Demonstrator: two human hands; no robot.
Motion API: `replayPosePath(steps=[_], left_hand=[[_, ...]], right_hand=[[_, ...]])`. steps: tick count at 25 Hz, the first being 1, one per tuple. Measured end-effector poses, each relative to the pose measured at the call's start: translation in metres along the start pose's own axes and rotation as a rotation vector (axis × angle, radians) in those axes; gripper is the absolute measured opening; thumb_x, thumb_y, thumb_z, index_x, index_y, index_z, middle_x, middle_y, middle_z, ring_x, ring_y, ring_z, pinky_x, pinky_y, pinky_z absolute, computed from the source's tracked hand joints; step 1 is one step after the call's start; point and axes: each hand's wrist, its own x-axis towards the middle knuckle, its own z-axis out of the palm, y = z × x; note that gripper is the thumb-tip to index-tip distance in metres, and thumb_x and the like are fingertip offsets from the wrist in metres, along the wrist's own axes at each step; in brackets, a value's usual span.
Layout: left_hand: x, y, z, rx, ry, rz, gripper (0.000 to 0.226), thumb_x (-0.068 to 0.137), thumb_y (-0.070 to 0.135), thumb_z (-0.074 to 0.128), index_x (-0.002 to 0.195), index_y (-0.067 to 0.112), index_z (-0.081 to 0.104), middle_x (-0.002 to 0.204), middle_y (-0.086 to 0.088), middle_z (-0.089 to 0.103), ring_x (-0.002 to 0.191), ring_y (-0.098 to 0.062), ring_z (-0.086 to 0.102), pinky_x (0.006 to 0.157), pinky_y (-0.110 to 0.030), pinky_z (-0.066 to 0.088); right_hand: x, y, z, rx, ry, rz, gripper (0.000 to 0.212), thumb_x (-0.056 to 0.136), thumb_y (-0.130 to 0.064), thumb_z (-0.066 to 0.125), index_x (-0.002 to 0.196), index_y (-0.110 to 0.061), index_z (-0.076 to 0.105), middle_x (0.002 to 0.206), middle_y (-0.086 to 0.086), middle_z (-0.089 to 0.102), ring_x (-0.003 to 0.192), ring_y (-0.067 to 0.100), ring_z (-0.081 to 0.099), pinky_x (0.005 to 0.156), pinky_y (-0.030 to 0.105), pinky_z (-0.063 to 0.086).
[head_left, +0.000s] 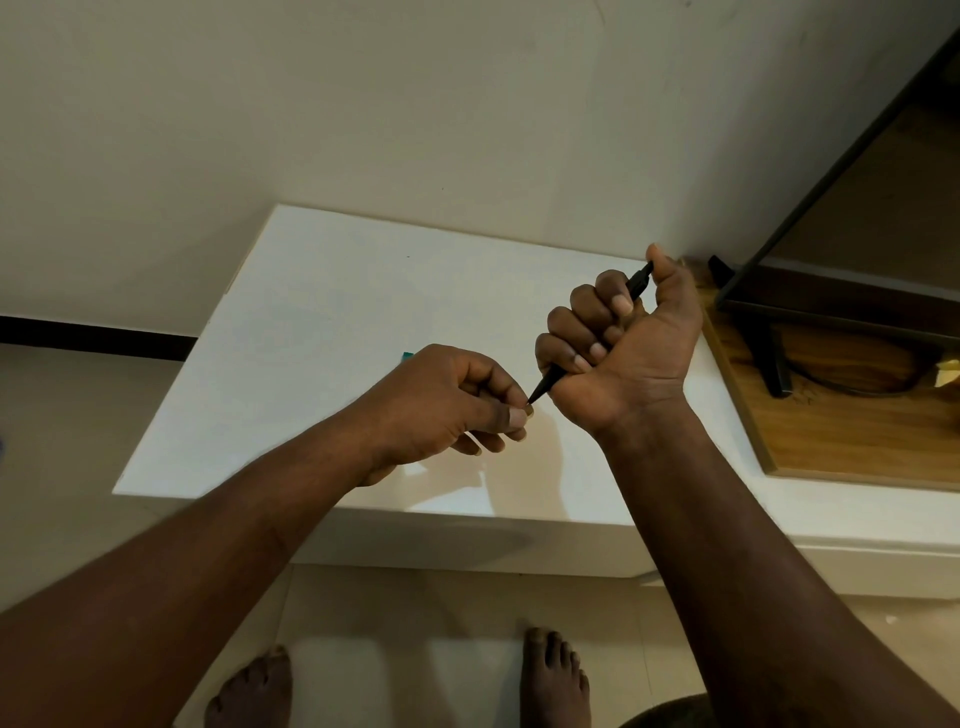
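My right hand (621, 338) grips a slim black pen-like tool (545, 387) in a fist, thumb near its upper end, tip pointing down and left. My left hand (457, 400) is just left of it, thumb and forefinger pinched together right at the tool's tip. Whatever sits between those fingertips is too small to see. Both hands hover over a white table top (311, 338). A small teal object (407, 356) peeks out behind my left hand.
A wooden board (831, 441) lies at the right with a black monitor stand (769, 353) and a cable on it. A plain wall rises behind the table. My bare feet (553, 675) stand on the tiled floor below the table's front edge.
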Motion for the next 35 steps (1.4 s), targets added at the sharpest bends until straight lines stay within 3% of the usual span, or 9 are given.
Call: replayPosePath(steps=[20, 26, 35], left_hand=[[0.0019, -0.0023, -0.0034, 0.051, 0.004, -0.048, 0.005, 0.093, 0.019, 0.075, 0.097, 0.022, 0.078, 0.088, 0.006, 0.083, 0.08, -0.012, 0.078, 0.069, -0.025, 0.059], [0.0032, -0.0051, -0.003, 0.1, 0.002, -0.102, 0.005, 0.094, 0.018, 0.075, 0.096, 0.021, 0.078, 0.088, 0.005, 0.082, 0.074, -0.011, 0.077, 0.069, -0.026, 0.058], [0.0035, -0.0066, -0.0049, 0.068, -0.009, -0.108, 0.01, 0.096, 0.015, 0.071, 0.099, 0.021, 0.079, 0.09, 0.005, 0.083, 0.076, -0.012, 0.078, 0.068, -0.025, 0.059]], right_hand=[[0.0009, -0.0011, -0.002, 0.014, 0.02, -0.009, 0.061, 0.098, -0.063, 0.051, 0.057, -0.02, 0.037, 0.05, -0.006, 0.023, 0.04, 0.011, 0.016, 0.043, 0.024, 0.015], [0.0006, -0.0023, -0.0005, -0.002, -0.005, -0.011, 0.056, 0.099, -0.054, 0.049, 0.055, -0.02, 0.038, 0.049, -0.006, 0.023, 0.04, 0.011, 0.016, 0.042, 0.023, 0.015], [-0.0001, -0.0012, -0.0013, 0.027, 0.003, -0.006, 0.063, 0.099, -0.066, 0.048, 0.057, -0.019, 0.037, 0.049, -0.006, 0.022, 0.041, 0.011, 0.014, 0.043, 0.024, 0.014]])
